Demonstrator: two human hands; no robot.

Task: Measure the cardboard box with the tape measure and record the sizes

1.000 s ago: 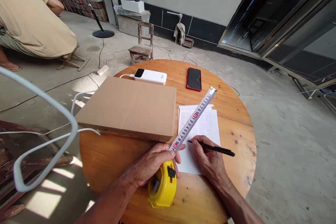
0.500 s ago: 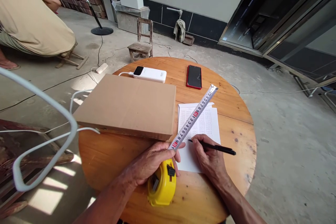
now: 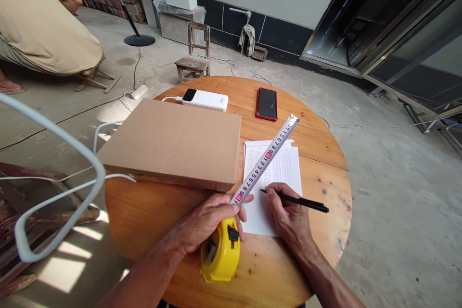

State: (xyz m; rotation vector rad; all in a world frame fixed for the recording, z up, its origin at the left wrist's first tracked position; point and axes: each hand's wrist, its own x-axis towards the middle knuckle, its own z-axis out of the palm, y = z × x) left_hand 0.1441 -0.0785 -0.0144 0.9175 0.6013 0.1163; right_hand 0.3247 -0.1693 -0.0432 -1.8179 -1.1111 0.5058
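My left hand (image 3: 202,224) is wrapped round a yellow tape measure (image 3: 219,255) at the near edge of the round wooden table (image 3: 317,144). Its blade (image 3: 269,156) juts out and up over a sheet of paper (image 3: 285,171) with rows of small writing. My right hand (image 3: 288,214) rests on the paper's lower part and grips a black pen (image 3: 301,200), tip down on the sheet. A flat cardboard box (image 3: 173,142) lies just left of the paper, beside my left hand.
A white power bank (image 3: 205,99) with a cable and a red-cased phone (image 3: 267,104) lie at the table's far side. A person in a beige shirt (image 3: 39,24) bends over at far left. Beyond stand a small wooden chair (image 3: 195,55), floor cables and a stand base (image 3: 139,40).
The view has shifted slightly. My right hand has slid the pen a little to the right over the paper. The left hand and tape hold the same pose.
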